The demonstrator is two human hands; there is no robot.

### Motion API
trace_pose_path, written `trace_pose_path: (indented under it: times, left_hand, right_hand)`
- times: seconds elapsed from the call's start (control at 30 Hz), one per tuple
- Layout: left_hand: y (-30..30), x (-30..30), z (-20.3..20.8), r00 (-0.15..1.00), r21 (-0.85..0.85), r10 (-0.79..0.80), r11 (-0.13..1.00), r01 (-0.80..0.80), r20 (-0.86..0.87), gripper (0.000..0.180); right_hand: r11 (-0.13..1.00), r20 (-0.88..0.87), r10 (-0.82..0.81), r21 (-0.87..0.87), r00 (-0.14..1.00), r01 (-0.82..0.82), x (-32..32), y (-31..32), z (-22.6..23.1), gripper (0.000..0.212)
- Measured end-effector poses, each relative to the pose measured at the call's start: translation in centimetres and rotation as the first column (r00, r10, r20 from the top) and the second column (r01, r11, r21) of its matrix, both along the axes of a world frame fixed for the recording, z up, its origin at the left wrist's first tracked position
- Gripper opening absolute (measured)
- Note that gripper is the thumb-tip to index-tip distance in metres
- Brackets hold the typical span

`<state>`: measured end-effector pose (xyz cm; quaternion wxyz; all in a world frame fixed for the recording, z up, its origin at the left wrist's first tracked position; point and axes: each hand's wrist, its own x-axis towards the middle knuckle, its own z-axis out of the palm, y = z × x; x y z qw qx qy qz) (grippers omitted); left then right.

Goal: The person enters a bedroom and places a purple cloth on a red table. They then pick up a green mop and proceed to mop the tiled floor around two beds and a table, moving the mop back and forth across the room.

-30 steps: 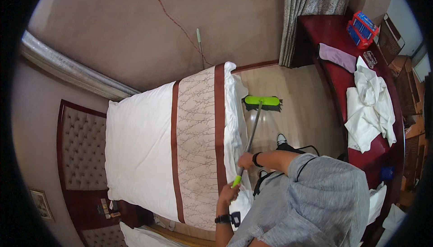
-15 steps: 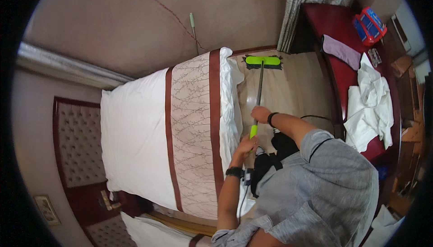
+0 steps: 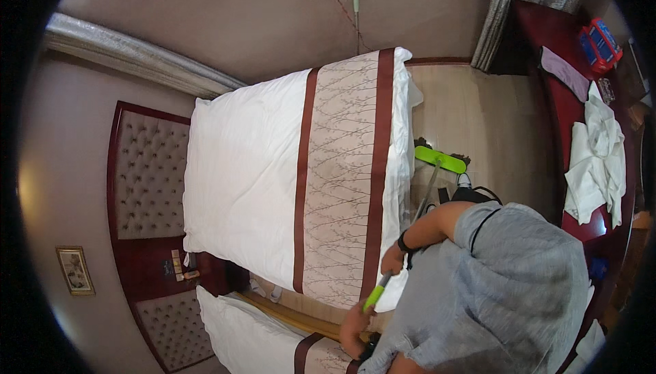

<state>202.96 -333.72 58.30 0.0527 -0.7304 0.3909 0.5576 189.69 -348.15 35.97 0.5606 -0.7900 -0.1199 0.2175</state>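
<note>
Both my hands are closed around the handle of a flat mop [image 3: 441, 160], which has a bright green head with a dark fringe and a grey pole. My left hand [image 3: 354, 321] grips close to the green end of the handle, beside the bed's lower corner. Farther up the pole, my right hand [image 3: 393, 260] is wrapped round the grey part. The mop head lies on the floor just ahead of my shoe, beside the foot of the bed. My body and arm hide part of the pole.
A made bed [image 3: 246, 176] with a patterned runner [image 3: 338, 182] stands to the left, with a second bed [image 3: 249, 333] nearer. Along the right runs a dark red desk [image 3: 557, 107] bearing white cloth [image 3: 594, 162], a purple cloth and a red-blue package. A pole leans on the far wall.
I have drawn the mop head back across the floor toward my feet. Both hands have come nearer my body, still on the handle. My view has shifted left.
</note>
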Motion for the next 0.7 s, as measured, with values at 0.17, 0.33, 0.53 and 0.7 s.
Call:
trace_pose_path:
  times: [0.17, 0.33, 0.53, 0.7]
  left_hand:
    - [4.8, -2.4, -5.3, 0.984, -0.128, 0.143, 0.983, -0.129, 0.107, 0.039]
    - [-0.4, -2.5, -9.0, 0.982, -0.277, 0.128, 0.957, -0.085, 0.139, 0.037]
    - [-11.8, -7.8, -8.5, 0.988, -0.449, 0.066, 0.894, 0.003, 0.138, 0.034]
    - [-20.3, -17.9, -6.5, 0.999, -0.37, -0.033, 0.929, 0.018, -0.035, 0.037]
  right_hand:
    - [0.979, -0.154, 0.196, -0.024, 0.968, -0.202, -0.2, 2.2, -2.1, 0.011]
    - [0.989, -0.261, -0.033, -0.149, 0.965, -0.007, -2.5, -2.6, -3.1, 0.022]
    - [0.784, -0.183, -0.55, -0.447, 0.815, 0.43, -11.5, -11.2, -0.7, 0.023]
    - [0.244, 0.245, -0.869, -0.543, 0.429, 0.804, -22.8, -12.7, 2.0, 0.015]
